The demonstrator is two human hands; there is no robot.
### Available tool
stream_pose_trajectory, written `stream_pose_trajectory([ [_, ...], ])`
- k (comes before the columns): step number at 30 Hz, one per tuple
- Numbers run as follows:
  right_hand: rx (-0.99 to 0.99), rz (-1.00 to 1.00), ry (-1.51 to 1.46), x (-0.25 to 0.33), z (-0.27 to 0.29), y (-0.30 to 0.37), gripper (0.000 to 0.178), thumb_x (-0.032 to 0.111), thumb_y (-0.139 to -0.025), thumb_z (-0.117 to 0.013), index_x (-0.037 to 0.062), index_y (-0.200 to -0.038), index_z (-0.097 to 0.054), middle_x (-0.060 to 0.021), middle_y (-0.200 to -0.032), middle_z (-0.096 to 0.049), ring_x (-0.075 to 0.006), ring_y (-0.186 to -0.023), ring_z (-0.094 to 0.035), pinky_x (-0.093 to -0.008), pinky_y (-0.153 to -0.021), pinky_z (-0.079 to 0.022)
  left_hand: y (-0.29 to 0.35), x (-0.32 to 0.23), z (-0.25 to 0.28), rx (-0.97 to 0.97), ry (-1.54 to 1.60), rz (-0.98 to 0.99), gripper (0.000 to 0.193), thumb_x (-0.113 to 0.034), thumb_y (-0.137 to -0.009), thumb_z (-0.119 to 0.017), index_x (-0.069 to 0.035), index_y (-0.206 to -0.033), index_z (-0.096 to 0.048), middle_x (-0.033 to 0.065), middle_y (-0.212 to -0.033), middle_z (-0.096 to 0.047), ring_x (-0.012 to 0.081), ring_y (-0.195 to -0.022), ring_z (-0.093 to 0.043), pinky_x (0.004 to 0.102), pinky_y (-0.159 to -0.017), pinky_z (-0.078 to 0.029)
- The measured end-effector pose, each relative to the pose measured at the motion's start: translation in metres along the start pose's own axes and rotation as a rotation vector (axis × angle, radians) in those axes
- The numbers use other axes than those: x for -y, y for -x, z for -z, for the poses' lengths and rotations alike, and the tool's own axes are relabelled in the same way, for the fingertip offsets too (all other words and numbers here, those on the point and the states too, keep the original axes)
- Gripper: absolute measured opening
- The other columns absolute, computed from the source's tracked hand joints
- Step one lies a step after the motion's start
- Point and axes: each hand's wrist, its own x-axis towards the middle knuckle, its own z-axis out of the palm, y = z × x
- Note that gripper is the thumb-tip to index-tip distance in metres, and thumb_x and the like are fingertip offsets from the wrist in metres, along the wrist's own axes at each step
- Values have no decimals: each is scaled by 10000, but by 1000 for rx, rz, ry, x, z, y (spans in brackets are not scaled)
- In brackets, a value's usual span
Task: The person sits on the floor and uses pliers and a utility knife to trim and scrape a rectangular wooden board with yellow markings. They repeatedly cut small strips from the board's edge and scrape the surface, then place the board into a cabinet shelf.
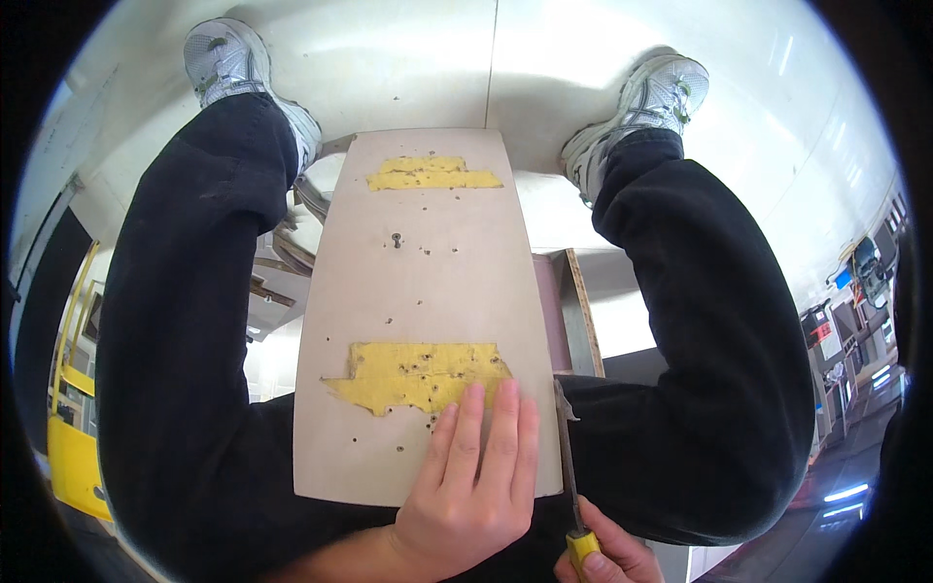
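A pale, tapered board point(369, 291) lies across my lap, its narrower end away from me. Two rough yellow patches point(418, 364) and several small holes mark its face. My left hand point(471, 486) rests flat near the board's near right corner, fingers stretched out, fingertips touching the larger patch. In my right hand point(622, 549) is a file point(567, 452) with a yellow handle and a long, thin dark blade. The blade runs along the board's right edge, pointing away from me. A small pale scrap point(570, 413) clings near its tip.
My legs in black trousers point(185, 301) flank the board, with grey-white shoes point(228, 63) on the pale floor. Under the board are an open box-like wooden piece point(583, 316) and some scrap wood. A yellow frame point(78, 471) stands at left; tools point(860, 267) lie at far right.
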Motion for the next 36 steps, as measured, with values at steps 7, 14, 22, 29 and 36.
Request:
stream_pose_trajectory([
  [7,5,-89,10,16,-1,-5,544,206,-1032,-397,157,-1531,-184,-55,-831,-465,-77,-461,-369,-188,-403,-328,-6,-4,11,105,-9,-16,274,-99,-872,-551,24,-1079,-681,199,-1151,-648,373,-1080,-621,430,-914,-523],
  [14,31,-122,-33,17,1,-14,543,207,-1033,-394,167,-1532,-184,-64,-835,-465,-86,-478,-382,-189,-414,-339,3,-5,1,130,-45,-18,275,-106,-870,-550,20,-1075,-684,195,-1158,-648,376,-1101,-608,443,-947,-502],
  [22,115,-186,-143,21,15,-22,543,227,-1034,-380,166,-1534,-176,-81,-840,-466,-99,-472,-385,-195,-416,-338,2,-4,2,209,-27,-18,271,-104,-867,-560,17,-1075,-683,193,-1162,-647,384,-1102,-605,457,-956,-490],
  [29,160,-120,-109,19,23,-13,562,233,-1028,-396,136,-1533,-171,-84,-844,-473,-98,-467,-379,-205,-414,-324,-10,-10,14,74,-3,56,274,-78,-843,-569,17,-1089,-643,165,-1145,-639,337,-1056,-623,393,-899,-516],
  [36,186,-66,-129,21,26,-12,556,223,-1026,-397,126,-1530,-182,-75,-828,-479,-93,-473,-370,-201,-419,-320,-16,-13,17,48,22,88,251,-56,-855,-548,22,-1072,-645,174,-1147,-635,337,-1078,-614,398,-915,-510],
])
